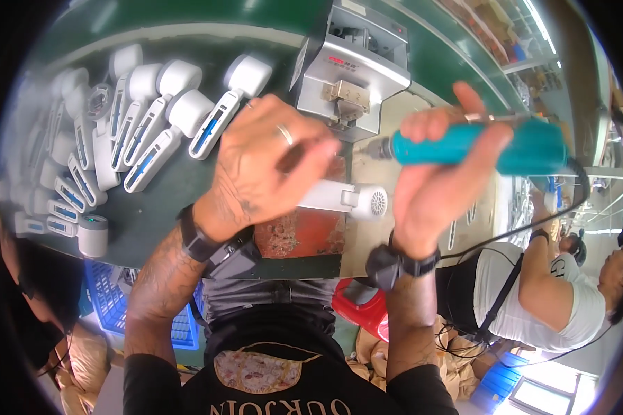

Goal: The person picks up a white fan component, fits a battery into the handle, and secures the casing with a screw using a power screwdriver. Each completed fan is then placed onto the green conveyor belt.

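My right hand [439, 169] is wrapped around a teal electric screwdriver [526, 146], held level with its bit end pointing left. My left hand [263, 162] hovers over the bench with fingers curled and thumb bent in; what lies between the fingertips, if anything, is hidden. Below it a white handheld device [329, 197] with a round perforated head rests across a worn red board [301, 235], its handle partly covered by the hand. Just beyond both hands stands a grey screw-feeder-like machine [353, 66] with a metal block [351, 97] on its front.
Many similar white round-headed devices [145, 131] lie on the dark green bench at left, slots showing blue parts. The screwdriver's black cable [526, 225] runs right. A blue crate [111, 304] and red container [367, 311] sit below the bench. A co-worker [533, 297] is at right.
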{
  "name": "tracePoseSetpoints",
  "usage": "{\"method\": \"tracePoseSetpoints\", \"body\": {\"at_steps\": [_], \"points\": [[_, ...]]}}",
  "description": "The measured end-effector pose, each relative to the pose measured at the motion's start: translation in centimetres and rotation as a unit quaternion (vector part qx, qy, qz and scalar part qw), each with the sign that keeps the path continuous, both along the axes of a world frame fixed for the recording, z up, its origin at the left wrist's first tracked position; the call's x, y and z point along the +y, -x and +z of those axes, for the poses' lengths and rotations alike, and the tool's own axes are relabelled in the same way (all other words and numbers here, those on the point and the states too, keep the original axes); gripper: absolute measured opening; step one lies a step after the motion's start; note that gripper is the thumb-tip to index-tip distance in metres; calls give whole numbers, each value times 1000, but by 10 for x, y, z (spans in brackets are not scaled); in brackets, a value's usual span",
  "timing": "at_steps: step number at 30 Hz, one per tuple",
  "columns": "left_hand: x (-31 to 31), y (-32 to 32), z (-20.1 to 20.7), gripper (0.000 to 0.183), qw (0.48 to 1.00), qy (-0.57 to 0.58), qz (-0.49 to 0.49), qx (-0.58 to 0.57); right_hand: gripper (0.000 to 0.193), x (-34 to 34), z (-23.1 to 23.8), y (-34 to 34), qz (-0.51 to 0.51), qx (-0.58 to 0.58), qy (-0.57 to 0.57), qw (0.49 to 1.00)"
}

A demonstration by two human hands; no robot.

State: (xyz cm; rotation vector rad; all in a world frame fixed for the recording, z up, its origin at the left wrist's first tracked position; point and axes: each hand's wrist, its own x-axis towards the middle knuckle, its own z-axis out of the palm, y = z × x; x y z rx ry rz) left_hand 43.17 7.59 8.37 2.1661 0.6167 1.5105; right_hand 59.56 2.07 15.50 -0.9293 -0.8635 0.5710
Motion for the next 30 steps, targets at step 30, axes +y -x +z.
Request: {"method": "tracePoseSetpoints", "body": {"at_steps": [30], "points": [[4, 2, -8, 17, 991, 52, -77, 96, 64, 5, -3, 7, 67, 52, 58, 995]]}}
